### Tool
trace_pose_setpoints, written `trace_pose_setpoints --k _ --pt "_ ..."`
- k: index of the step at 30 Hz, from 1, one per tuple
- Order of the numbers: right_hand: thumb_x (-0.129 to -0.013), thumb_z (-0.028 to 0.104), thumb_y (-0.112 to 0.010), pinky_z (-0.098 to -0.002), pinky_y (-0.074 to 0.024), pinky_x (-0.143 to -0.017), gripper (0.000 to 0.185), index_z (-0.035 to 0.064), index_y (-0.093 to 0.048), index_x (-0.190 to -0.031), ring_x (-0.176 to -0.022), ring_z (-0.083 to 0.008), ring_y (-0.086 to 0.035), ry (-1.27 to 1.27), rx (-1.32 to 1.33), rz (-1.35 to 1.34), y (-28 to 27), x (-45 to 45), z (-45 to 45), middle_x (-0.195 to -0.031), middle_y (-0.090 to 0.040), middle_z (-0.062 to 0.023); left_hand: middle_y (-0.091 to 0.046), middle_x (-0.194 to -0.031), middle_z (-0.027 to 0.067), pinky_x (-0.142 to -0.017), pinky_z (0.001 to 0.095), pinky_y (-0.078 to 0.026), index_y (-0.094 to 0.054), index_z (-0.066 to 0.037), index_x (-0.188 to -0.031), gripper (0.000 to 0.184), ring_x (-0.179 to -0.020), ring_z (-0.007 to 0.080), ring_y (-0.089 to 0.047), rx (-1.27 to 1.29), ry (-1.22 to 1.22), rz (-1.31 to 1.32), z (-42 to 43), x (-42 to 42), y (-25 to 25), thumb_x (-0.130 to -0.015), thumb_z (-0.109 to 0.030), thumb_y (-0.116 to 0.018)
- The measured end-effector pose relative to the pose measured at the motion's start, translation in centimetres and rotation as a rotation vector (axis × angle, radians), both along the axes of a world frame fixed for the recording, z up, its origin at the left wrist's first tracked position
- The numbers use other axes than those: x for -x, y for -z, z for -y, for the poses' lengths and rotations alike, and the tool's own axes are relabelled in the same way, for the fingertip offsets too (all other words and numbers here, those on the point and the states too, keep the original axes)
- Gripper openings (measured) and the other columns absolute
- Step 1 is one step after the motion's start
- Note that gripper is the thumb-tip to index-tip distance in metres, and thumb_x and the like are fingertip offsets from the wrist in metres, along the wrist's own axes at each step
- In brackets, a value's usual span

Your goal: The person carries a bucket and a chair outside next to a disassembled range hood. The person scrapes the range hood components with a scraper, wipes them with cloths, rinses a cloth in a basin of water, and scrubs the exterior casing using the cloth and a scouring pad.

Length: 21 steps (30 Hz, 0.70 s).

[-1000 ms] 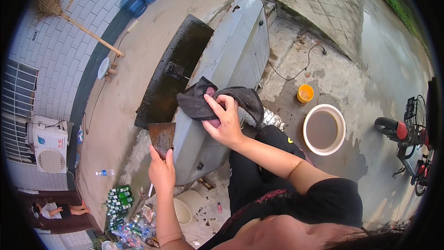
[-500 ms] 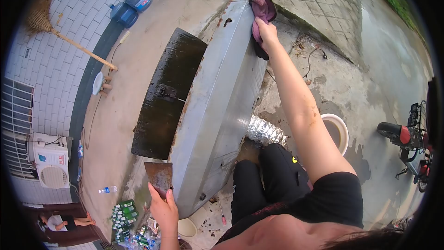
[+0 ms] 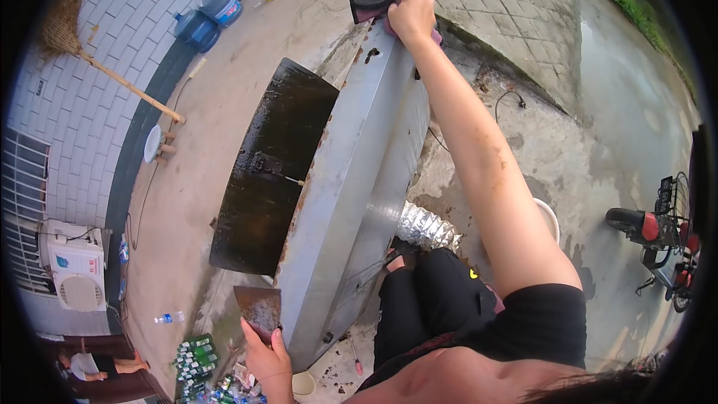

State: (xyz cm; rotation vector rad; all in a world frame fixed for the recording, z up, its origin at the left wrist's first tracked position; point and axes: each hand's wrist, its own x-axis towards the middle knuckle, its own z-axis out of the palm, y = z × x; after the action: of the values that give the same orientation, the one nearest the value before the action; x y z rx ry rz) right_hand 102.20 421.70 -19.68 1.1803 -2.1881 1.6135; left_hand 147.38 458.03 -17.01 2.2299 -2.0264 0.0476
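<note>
Long grey metal casing (image 3: 348, 157) mid-view; dark greasy panel (image 3: 262, 179) along its left side. Right hand (image 3: 413, 19) grips dark cloth (image 3: 370, 1) at casing's far end. Left hand (image 3: 269, 361) grips rusty plate (image 3: 260, 308) by near end.

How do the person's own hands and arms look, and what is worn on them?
The left hand and right hand are gloveless. The right arm has brownish smudges around the elbow, below a short black sleeve. No left sleeve shows.
</note>
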Motion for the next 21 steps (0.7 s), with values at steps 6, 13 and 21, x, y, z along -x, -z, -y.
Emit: trace_pose_setpoints --k 6,13,21 --pt "-0.068 0.01 -0.055 -0.0354 -0.0398 -0.084 0.037 0.0177 -0.061 -0.104 -0.095 -0.0284 -0.044 -0.094 0.134 0.26 4.1 -4.3 -6.8 -0.104 -0.047 -0.0102 -0.056 -0.089 0.0271 -0.066 0.0445 -0.042 -0.026 0.003 -0.129 0.064 -0.076 0.0427 -0.054 -0.028 0.0 -0.005 0.2 0.2 -0.2 -0.078 -0.021 -0.057" --pt "-0.067 0.008 -0.06 -0.0363 -0.037 -0.081 0.046 0.0024 -0.051 -0.112 -0.092 -0.0294 -0.039 -0.351 0.092 0.261 8.7 -17.2 -21.7 -0.102 -0.039 -0.0156 -0.056 -0.089 0.0276 -0.066 0.0454 -0.042 -0.029 0.004 -0.127 0.061 -0.076 0.0433 -0.054 -0.024 0.003 -0.011 0.1 -0.2 -0.1 -0.079 -0.022 -0.055" --pt "-0.076 0.018 -0.055 -0.0401 -0.0411 -0.081 0.035 0.006 -0.055 -0.108 -0.099 -0.0319 -0.043 -0.027 -0.074 0.33 6.1 -4.1 -6.8 -0.106 -0.04 -0.0159 -0.056 -0.089 0.0281 -0.066 0.0445 -0.042 -0.033 0.004 -0.126 0.055 -0.078 0.0434 -0.054 0.024 0.019 -0.002 0.2 0.6 -0.3 -0.082 -0.021 -0.052"
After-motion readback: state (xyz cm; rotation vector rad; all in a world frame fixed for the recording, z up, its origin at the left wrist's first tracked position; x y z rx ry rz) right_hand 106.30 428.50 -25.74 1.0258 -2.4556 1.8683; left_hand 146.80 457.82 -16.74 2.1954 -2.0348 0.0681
